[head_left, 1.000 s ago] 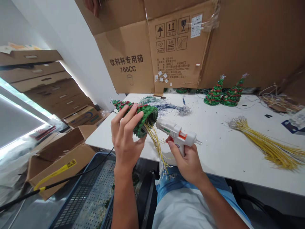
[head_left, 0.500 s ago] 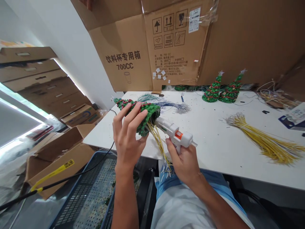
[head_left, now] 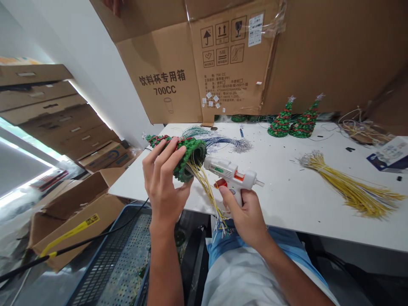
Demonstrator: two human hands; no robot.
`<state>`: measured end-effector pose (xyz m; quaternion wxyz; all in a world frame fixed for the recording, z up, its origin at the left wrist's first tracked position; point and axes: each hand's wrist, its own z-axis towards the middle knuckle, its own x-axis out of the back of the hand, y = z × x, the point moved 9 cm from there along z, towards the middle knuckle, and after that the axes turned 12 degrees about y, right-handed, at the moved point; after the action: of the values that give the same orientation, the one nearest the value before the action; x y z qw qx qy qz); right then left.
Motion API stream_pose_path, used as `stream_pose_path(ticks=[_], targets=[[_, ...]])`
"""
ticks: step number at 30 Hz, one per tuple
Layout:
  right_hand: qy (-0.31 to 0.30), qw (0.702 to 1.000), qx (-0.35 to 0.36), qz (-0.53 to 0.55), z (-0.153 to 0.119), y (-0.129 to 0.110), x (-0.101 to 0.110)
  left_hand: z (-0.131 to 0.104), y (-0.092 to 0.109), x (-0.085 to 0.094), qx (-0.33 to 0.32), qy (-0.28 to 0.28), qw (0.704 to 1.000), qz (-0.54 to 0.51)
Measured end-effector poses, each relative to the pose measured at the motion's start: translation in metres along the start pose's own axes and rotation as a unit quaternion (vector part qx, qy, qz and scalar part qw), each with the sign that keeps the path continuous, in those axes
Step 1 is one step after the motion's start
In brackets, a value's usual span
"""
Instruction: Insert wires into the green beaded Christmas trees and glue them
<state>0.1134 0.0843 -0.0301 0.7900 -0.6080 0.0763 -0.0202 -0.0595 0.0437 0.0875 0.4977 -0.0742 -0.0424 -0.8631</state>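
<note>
Withdrawn from the green tree point(head_left: 188, 158), glue gun point(head_left: 231, 175) in right hand point(head_left: 247, 214), fingers clamped; left hand point(head_left: 162, 182) grips tree, hiding its middle.

A single head-worn view looks forward and down, close over the desk point(head_left: 287, 199); its far edges seem warped.

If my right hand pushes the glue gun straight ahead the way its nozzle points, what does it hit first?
Most likely the green tree in the left hand. The right hand aims the glue gun at its open base, where the yellow wires come out. The gap looks short, though depth is unclear.
</note>
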Motion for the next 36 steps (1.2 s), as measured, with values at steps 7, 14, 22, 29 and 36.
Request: stream_pose_path(ticks=[7,14,22,29,36], targets=[[-0.022,0.991,-0.093,0.093,-0.001,0.013,-0.004,0.001,0.000,0.002,-0.001,0.008,1.000,0.004],[-0.014,0.983,-0.105,0.147,0.001,0.018,-0.003,-0.001,-0.001,0.001,0.005,0.002,1.000,0.004],[0.016,0.972,-0.121,0.201,-0.001,0.024,0.001,-0.002,-0.003,0.000,0.019,-0.005,1.000,0.010],[0.056,0.974,-0.040,0.215,0.002,0.005,0.015,-0.001,-0.005,0.001,0.017,-0.003,1.000,0.016],[0.051,0.983,0.043,0.173,-0.002,-0.014,0.020,-0.001,-0.002,-0.003,0.014,-0.014,1.000,0.014]])
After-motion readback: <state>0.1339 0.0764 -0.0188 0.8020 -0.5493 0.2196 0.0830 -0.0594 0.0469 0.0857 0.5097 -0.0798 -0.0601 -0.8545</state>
